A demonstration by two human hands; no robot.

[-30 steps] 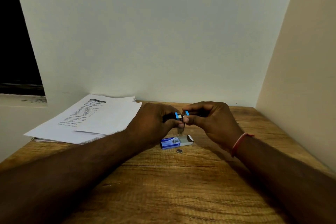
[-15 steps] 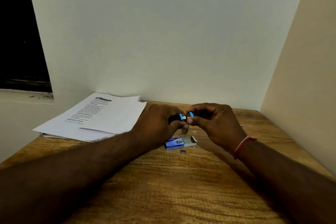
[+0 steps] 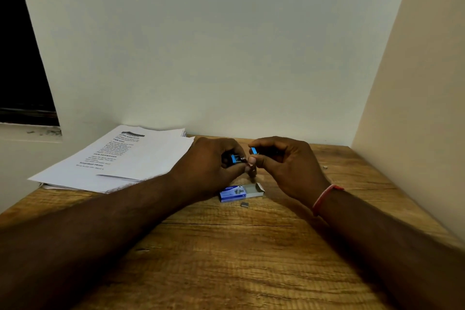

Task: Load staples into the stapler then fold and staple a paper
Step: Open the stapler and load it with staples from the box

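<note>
A small blue and black stapler [image 3: 236, 158] is held above the wooden table [image 3: 226, 246] between both hands. My left hand [image 3: 208, 166] grips its body from the left. My right hand [image 3: 284, 163] pinches its other blue end [image 3: 253, 150] from the right, and the two blue parts stand slightly apart. Most of the stapler is hidden by fingers. Below the hands lies a blue staple box [image 3: 232, 193] with its white tray slid out to the right. A short strip of staples [image 3: 244, 204] lies in front of the box. A stack of printed papers [image 3: 120, 158] rests at the back left.
A white wall runs along the table's back edge and a beige wall along its right side. A dark window opening [image 3: 22, 58] is at the upper left. A tiny metal bit [image 3: 325, 167] lies on the table at the right.
The two blue ends of the stapler have drawn a little further apart between my hands. The view has shifted slightly; box, staples and papers stay in place.
</note>
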